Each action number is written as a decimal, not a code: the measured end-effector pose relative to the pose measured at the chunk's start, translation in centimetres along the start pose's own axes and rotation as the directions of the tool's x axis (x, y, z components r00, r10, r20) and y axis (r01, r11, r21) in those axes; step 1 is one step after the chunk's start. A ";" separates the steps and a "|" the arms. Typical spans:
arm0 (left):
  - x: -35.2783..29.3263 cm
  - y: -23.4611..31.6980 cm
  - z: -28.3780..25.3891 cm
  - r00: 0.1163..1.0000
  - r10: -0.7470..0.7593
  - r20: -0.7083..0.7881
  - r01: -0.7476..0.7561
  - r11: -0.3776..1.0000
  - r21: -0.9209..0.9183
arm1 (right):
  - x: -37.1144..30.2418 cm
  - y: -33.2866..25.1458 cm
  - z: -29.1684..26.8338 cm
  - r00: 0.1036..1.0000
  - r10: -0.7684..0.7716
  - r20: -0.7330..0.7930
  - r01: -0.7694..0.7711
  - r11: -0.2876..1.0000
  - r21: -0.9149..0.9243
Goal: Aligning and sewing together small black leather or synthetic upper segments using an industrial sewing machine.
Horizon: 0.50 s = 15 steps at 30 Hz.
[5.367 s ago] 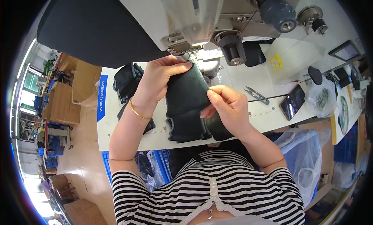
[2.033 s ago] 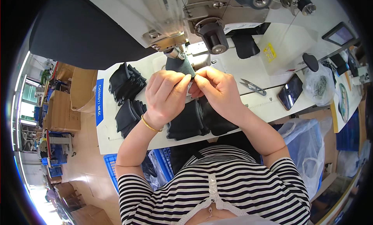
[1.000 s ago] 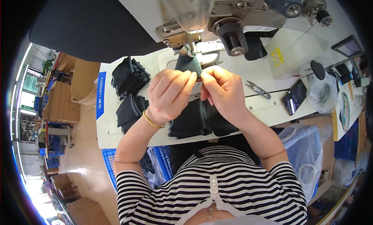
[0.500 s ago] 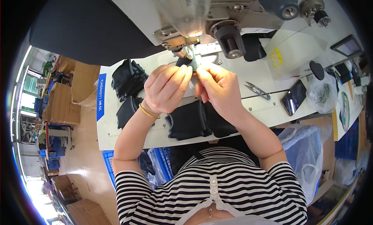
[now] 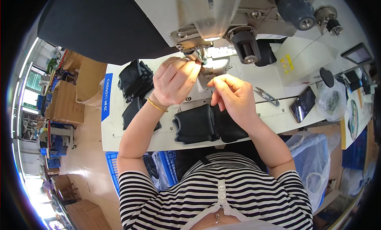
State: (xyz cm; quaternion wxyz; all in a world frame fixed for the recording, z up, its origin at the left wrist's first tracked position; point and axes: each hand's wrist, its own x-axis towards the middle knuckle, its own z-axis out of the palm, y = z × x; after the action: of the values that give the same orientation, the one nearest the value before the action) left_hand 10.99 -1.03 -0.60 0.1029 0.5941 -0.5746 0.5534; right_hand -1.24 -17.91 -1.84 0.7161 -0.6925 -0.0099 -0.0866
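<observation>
At far left a cardboard box (image 5: 89,85) stands beside the table (image 5: 111,128), its contents out of sight; under the table's edge, a blue crate (image 5: 112,162) holds clear plastic film and dark material. Stacked black fabric pieces (image 5: 135,81) sit left of the left hand (image 5: 174,81), whose fingers are pinched together at the presser foot, seemingly gripping the small dark workpiece (image 5: 204,60), mostly hidden under the sewing machine (image 5: 216,15). Those fingertips are so near the needle area that a stray start could catch them, and a one-handed hold might let the edge skew. The right hand (image 5: 234,98) is apart, loosely curled, thumb and forefinger close; whether it holds a thread I cannot tell. Beyond lie snips (image 5: 267,96), a phone (image 5: 303,105), a clear bag (image 5: 330,101) with a greenish coil and, lower, a large clear bag (image 5: 311,154), contents unclear.
</observation>
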 end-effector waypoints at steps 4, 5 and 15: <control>-0.4 -0.2 0.5 0.999 -0.054 0.000 0.054 0.998 0.009 | 0.3 0.3 0.1 1.000 0.008 -0.017 -0.008 1.000 -0.002; -0.4 -0.4 0.6 0.998 -0.063 0.002 0.063 0.998 0.020 | 0.4 0.4 0.2 1.000 0.011 0.003 -0.011 1.000 0.002; -0.2 0.0 0.9 0.994 -0.107 -0.014 0.108 0.994 0.026 | -0.2 1.1 0.5 0.998 0.015 0.066 -0.015 1.000 0.000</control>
State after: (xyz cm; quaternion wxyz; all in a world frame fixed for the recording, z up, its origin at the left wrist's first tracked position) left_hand 11.53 -1.60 -1.12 0.1282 0.6220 -0.5337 0.5584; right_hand -1.19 -17.40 -2.95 0.7163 -0.6948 -0.0282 -0.0582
